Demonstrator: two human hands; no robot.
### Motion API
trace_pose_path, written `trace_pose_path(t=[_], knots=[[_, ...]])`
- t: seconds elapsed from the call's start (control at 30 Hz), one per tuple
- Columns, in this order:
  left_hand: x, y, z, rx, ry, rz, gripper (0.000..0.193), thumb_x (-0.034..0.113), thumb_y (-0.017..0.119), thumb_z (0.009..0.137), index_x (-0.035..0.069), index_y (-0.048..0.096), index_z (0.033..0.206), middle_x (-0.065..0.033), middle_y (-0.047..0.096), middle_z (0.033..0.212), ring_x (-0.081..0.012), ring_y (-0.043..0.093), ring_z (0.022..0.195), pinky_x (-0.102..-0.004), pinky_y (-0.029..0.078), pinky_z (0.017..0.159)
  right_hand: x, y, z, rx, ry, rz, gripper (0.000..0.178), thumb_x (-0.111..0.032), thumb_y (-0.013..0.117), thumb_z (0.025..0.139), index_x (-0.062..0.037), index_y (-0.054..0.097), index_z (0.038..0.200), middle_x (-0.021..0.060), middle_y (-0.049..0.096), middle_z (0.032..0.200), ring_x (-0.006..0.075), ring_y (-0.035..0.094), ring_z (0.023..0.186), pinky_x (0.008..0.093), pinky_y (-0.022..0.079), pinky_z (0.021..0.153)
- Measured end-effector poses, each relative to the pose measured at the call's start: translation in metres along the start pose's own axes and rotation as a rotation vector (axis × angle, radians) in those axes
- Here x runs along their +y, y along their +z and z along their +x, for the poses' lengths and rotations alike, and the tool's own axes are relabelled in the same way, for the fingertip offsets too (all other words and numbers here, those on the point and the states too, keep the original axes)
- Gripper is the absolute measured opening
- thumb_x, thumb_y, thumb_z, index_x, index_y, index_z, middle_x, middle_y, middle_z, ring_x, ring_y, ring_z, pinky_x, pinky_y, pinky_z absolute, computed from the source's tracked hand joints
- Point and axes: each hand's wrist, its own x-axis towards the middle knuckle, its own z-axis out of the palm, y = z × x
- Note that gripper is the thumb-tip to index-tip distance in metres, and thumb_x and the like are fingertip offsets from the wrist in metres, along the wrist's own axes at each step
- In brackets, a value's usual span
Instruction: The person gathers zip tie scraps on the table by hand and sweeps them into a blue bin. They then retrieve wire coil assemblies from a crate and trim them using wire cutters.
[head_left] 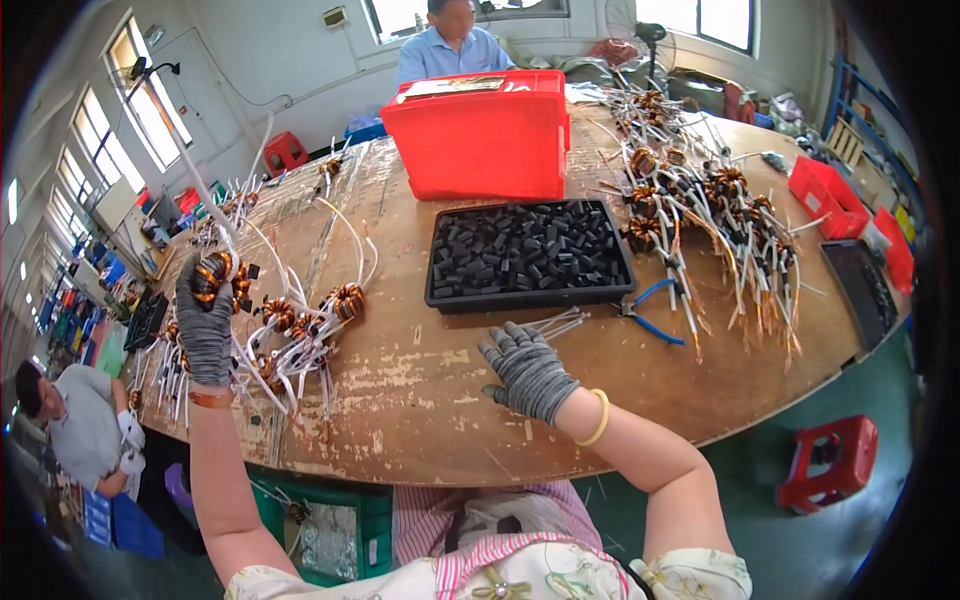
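My left hand (205, 330), in a grey knitted glove, is closed round a copper-wound ring coil (213, 272) with white leads standing up from it. Beside it lies a heap of similar ring coils (290, 325) with white leads and black sleeves. My right hand (530, 372), gloved alike, is over the tabletop with its fingers stretched out and apart. By its fingertips are several thin white strips (562, 322), perhaps cable ties; whether the hand touches them I cannot tell. Just beyond sits a black tray (530, 302) full of short black pieces (530, 245).
Blue-handled pliers (655, 315) lie right of the tray. Behind it stands a red bin (485, 145). More wired coils (730, 210) are piled at right, near a red box (828, 197). One person (455, 50) sits opposite; another (85, 420) works at left. A red stool (828, 465) stands at right.
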Motion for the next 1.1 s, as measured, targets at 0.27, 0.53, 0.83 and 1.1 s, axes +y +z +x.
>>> trace_pose_path(t=[0.27, 0.53, 0.83, 1.1], knots=[[0.115, 0.029, -0.102, -0.349, -0.008, 0.049, 0.061, 0.002, 0.078, 0.073, 0.005, 0.052, 0.129, -0.0107, 0.062, 0.113, -0.0205, 0.062, 0.104, -0.0329, 0.051, 0.09, -0.007, 0.001, -0.009, -0.139, 0.06, 1.206, 0.07, -0.034, 0.07, 0.085, -0.0038, 0.039, 0.14, 0.0185, 0.05, 0.134, 0.0331, 0.05, 0.123, 0.041, 0.04, 0.104], [0.087, 0.062, -0.2, -0.572, 0.205, 0.493, 0.065, 0.016, 0.076, 0.067, 0.007, 0.054, 0.127, -0.0151, 0.059, 0.096, -0.0345, 0.057, 0.089, -0.0436, 0.046, 0.081, -0.058, 0.032, 0.02, 0.115, -0.321, 1.423, 0.074, -0.02, 0.067, 0.09, -0.0036, 0.024, 0.148, 0.0122, 0.05, 0.134, 0.0201, 0.052, 0.115, 0.0331, 0.042, 0.101], [0.034, 0.074, -0.241, -0.631, 0.01, 0.533, 0.066, 0.016, 0.076, 0.066, 0.007, 0.051, 0.127, -0.0159, 0.058, 0.099, -0.0356, 0.056, 0.089, -0.0441, 0.046, 0.082, -0.084, 0.077, 0.043, 0.065, 0.232, 1.775, 0.068, -0.011, 0.059, 0.093, -0.0004, 0.02, 0.148, 0.018, 0.042, 0.14, 0.0219, 0.059, 0.106, 0.0295, 0.051, 0.088], [0.025, 0.064, -0.253, -0.534, -0.334, 0.354, 0.064, 0.034, 0.084, 0.066, 0.004, 0.055, 0.114, -0.0166, 0.062, 0.105, -0.0327, 0.063, 0.092, -0.0394, 0.051, 0.083, -0.089, 0.047, 0.038, -0.229, 0.394, 1.112, 0.031, -0.033, 0.054, 0.092, -0.0028, 0.06, 0.099, 0.0148, 0.065, 0.083, 0.0276, 0.064, 0.074, 0.0373, 0.051, 0.068]])
